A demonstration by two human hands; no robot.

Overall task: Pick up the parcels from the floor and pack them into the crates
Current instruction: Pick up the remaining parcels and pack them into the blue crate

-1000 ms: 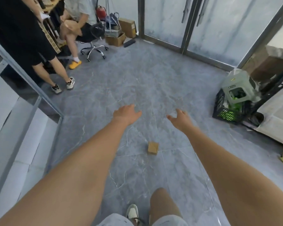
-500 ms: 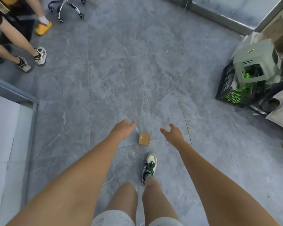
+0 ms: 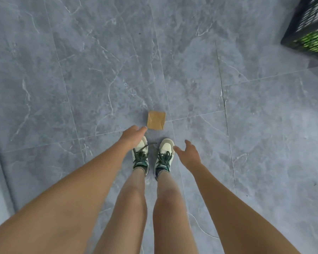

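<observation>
The floor (image 3: 191, 70) is laid in large grey stone-look tiles, polished and threaded with pale, irregular veins, the thin grout lines crossing at slight angles. On it lies 1 parcel (image 3: 156, 120) — a small, flat, roughly square packet in plain brown paper, its matte top creased by folds that run diagonally toward the corners, with no label or tape that can be made out. It sits just ahead of the person's 2 shoes (image 3: 152, 155), pale sneakers with dark green laces, planted side by side and pointing at it. At the upper right corner a black plastic crate (image 3: 307, 24) with a gridded, open-lattice wall stands well apart from the parcel, something bright green showing through its mesh; only part of it is in view. A lighter band runs along the left edge of the floor. Nothing lies between the hands and the parcel. The left hand (image 3: 131, 136) reaches down with fingers straight and together, fingertips just beside the parcel's near left corner, holding nothing — whether they touch it cannot be told. The right hand (image 3: 188, 153) hangs beside the right shoe, fingers loosely spread, empty, near the parcel but apart from it.
</observation>
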